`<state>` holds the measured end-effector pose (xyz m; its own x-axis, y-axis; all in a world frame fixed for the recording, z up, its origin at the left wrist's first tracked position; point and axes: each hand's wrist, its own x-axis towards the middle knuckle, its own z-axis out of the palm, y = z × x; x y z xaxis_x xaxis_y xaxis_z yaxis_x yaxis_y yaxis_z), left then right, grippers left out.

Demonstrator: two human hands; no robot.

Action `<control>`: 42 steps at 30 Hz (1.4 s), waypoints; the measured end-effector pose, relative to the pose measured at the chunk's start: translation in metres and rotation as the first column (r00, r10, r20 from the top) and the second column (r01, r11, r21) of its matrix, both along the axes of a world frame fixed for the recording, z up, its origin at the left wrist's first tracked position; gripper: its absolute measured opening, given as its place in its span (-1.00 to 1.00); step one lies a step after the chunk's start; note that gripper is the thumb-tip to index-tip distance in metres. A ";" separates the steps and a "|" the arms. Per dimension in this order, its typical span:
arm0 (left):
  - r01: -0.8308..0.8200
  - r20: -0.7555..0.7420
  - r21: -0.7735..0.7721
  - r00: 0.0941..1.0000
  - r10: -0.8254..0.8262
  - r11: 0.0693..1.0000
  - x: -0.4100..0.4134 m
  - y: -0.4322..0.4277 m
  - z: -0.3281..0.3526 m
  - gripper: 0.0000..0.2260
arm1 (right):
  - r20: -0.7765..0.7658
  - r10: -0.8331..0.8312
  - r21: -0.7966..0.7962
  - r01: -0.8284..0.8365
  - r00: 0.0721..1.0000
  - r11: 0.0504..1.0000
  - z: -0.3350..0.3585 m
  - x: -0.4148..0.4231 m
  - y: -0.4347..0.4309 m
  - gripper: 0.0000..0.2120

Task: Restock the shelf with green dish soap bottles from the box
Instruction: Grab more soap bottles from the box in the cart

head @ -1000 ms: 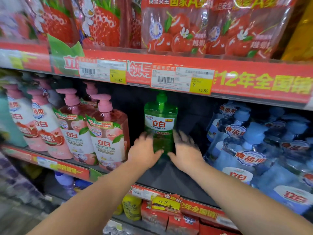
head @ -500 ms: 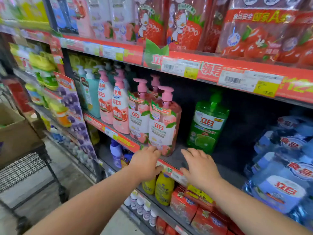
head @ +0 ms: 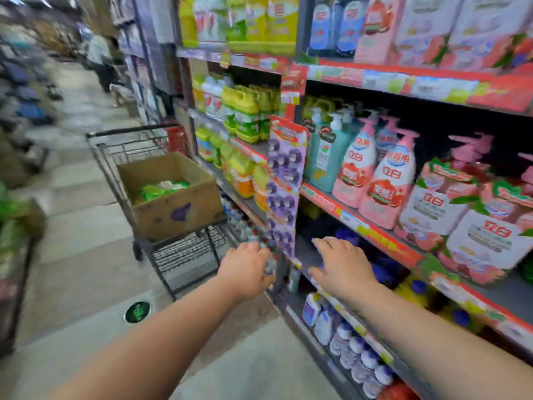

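A brown cardboard box (head: 178, 209) sits in a black wire cart (head: 184, 252) in the aisle, left of the shelving. Green dish soap bottles (head: 163, 189) lie inside the box. My left hand (head: 245, 269) and my right hand (head: 343, 265) hover empty with fingers spread, low in front of the shelf, right of the cart. The shelf (head: 360, 226) runs along the right with pink and teal pump bottles on it. The green bottle placed on the shelf is out of view.
A purple hanging display strip (head: 284, 192) sticks out from the shelf post between my hands and the cart. Yellow and green bottles (head: 245, 116) fill the shelves behind the cart. A person (head: 101, 59) stands far down the aisle. More goods line the left side.
My hands have left the green bottle standing on the shelf and drawn back. The view has swung left, bringing the cart and the box into sight.
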<state>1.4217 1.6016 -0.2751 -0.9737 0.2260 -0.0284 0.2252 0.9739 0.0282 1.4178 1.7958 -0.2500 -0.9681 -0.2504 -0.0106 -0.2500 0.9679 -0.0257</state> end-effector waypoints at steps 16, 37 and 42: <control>-0.430 0.037 0.011 0.902 0.429 0.903 -0.014 -0.277 -0.016 -0.54 | 0.058 0.454 0.004 -0.455 0.889 0.891 -0.024 -0.099 -0.304 -0.40; -0.490 0.098 -0.018 0.867 0.490 0.871 -0.237 -0.529 -0.022 -0.51 | 0.171 0.445 0.027 -0.455 0.879 0.890 -0.051 -0.339 -0.545 -0.39; -0.381 0.097 -0.008 0.920 0.380 0.924 -0.290 -0.599 -0.028 -0.53 | 0.212 0.305 0.052 -0.323 0.928 0.945 -0.068 -0.382 -0.598 -0.38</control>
<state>1.1322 1.0026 -0.3027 -0.9791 -0.1603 -0.1250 -0.1667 0.9851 0.0426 1.0356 1.1976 -0.3176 -0.8160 -0.5308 -0.2287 -0.5396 0.8415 -0.0276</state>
